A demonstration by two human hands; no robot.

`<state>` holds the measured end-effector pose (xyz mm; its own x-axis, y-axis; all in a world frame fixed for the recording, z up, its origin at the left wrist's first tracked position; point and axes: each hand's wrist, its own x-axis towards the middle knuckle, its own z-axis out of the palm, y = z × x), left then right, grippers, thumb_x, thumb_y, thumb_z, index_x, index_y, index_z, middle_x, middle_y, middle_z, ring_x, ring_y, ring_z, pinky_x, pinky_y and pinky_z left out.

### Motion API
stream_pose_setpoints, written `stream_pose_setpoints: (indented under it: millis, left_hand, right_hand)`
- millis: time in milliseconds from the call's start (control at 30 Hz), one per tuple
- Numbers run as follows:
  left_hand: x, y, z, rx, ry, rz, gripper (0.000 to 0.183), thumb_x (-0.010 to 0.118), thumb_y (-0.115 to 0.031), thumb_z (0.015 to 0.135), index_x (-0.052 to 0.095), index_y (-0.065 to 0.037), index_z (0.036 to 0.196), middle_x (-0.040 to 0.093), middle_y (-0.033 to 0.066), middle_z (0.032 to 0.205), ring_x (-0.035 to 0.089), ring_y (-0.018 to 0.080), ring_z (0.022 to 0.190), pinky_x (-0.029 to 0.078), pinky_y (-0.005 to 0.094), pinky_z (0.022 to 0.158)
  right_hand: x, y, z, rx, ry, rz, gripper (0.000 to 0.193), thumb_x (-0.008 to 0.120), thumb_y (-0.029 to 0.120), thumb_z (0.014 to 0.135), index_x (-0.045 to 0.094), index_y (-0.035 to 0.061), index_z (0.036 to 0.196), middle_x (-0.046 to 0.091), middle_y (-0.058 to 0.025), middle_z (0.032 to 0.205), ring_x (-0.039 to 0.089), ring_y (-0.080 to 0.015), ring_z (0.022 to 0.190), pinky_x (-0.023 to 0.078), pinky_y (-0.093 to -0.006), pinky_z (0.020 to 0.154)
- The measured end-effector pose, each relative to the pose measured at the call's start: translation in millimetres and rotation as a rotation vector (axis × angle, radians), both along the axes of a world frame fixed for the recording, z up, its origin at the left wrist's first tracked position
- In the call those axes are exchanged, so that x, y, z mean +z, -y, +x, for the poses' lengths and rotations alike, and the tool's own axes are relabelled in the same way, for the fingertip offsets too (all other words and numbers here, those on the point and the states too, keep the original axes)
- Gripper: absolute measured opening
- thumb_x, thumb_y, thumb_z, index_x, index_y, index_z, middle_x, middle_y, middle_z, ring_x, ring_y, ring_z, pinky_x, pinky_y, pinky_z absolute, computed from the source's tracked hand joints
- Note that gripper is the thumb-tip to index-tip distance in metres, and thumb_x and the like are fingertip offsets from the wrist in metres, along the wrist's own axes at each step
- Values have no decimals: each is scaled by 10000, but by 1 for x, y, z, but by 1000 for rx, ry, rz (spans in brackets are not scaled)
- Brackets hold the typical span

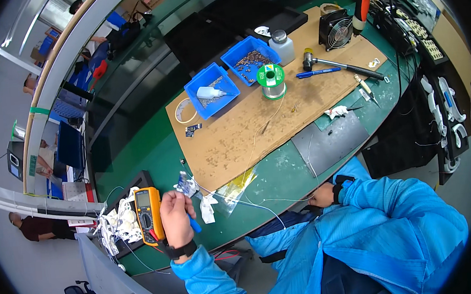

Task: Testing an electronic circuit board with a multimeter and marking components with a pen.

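My left hand is closed around a tool with a blue handle; its greyish far end is blurred, so its exact kind is unclear. A yellow multimeter lies just left of that hand. At the table's near edge, my right hand is closed, its fingertips on a thin white wire. This wire runs left toward a small white piece and a clear plastic bag lying between the hands. A dark grey mat lies beyond my right hand.
A cardboard sheet covers the middle of the green table. On it stand blue bins, a solder spool, a white bottle, a hammer and a fan. White bundled cables lie left of the multimeter.
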<state>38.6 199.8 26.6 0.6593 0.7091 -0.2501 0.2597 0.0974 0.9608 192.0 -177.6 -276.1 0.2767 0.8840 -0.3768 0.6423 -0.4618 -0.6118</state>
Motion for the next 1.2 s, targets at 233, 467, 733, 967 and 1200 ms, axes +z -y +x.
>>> stream_pose_setpoints:
  millis: [233,467,733,967,1200]
  left_hand:
    - [-61,-57,56,317,-408,718,332,763,-184,761,601,64,911,688,219,849,682,382,791,546,441,773]
    - [-48,-49,56,157,-726,790,264,732,-162,745,742,71,869,728,274,829,741,407,817,572,454,744]
    - [19,-65,5,-60,-665,688,109,703,-12,819,705,63,898,707,85,740,606,155,625,456,318,578]
    - [9,-64,13,68,-674,1129,202,735,-142,896,691,40,971,733,204,859,724,348,783,560,414,690]
    - [-6,15,108,-242,-343,1168,206,740,-154,890,699,-29,1048,702,162,895,692,363,826,552,436,703]
  right_hand:
    - [-22,-8,-9,26,19,103,359,571,397,943,778,103,947,740,-186,934,723,-379,875,578,-488,805]
    - [-38,-6,-8,-40,-31,331,285,663,309,886,756,49,958,742,-184,921,716,-379,882,575,-466,809]
    - [12,-16,6,-2,14,440,405,668,241,847,720,127,1233,723,-243,1080,690,-453,980,544,-545,883]
    - [-3,-34,0,107,-123,219,364,650,308,889,742,105,1177,724,-249,1056,692,-443,957,534,-545,874]
    - [-7,-39,7,138,-138,203,354,649,326,899,748,108,1160,725,-244,1042,693,-441,940,534,-545,866]
